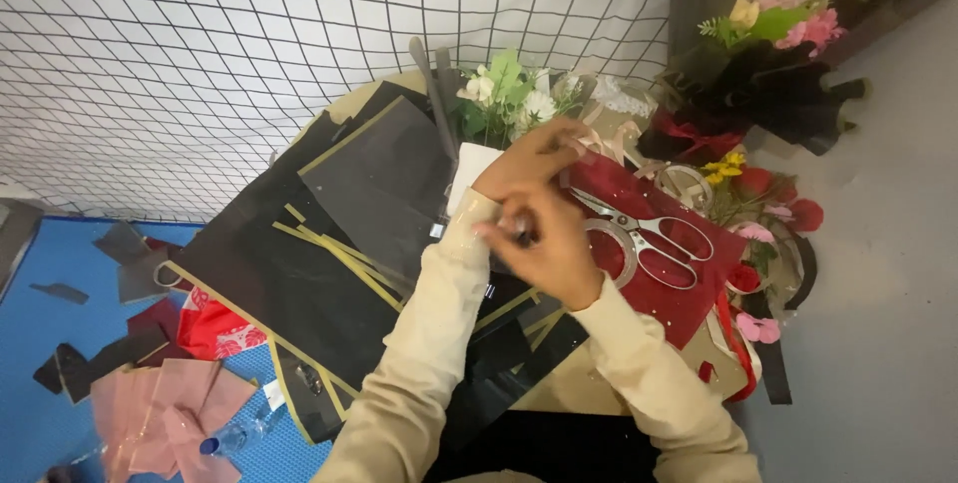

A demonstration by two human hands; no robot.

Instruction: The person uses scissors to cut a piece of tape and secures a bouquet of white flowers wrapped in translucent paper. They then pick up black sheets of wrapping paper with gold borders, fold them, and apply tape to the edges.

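So both hands are bunched together right at the middle of the table. The left hand [529,159] reaches up toward 12 o'clock, fingers curled against the bottom of a small white-and-green flower bunch [509,94] and a pale pink ribbon [609,139] just at its 3 o'clock. Can't tell if it's actually gripping anything or just touching. The right hand [549,248] sits directly below it, fingers pinched narrow around something small and dark; it's too blurry to say what that is.

Just at 3 o'clock of the right hand there's one pair of scissors [649,239] with clear handles, lying flat on a red wrapping sheet [679,293]. One clear tape roll [617,248] is right there too, touching the scissors' handle area, partly behind the right hand.

Over at 9 o'clock of the hands: a stack of black wrapping sheets [299,263] with gold edges, I count at least three overlapping, can't be exact. They hang off the round tan table [574,383].

Other bouquets: one in black wrap with pink flowers [788,34] up at 1 o'clock, and one loose cluster of red and pink flowers [768,219] at 3 o'clock.

Down at 8 o'clock on the blue floor mat [60,263]: pink paper scraps [170,398], one plastic bottle [235,435], one red bag [215,328].
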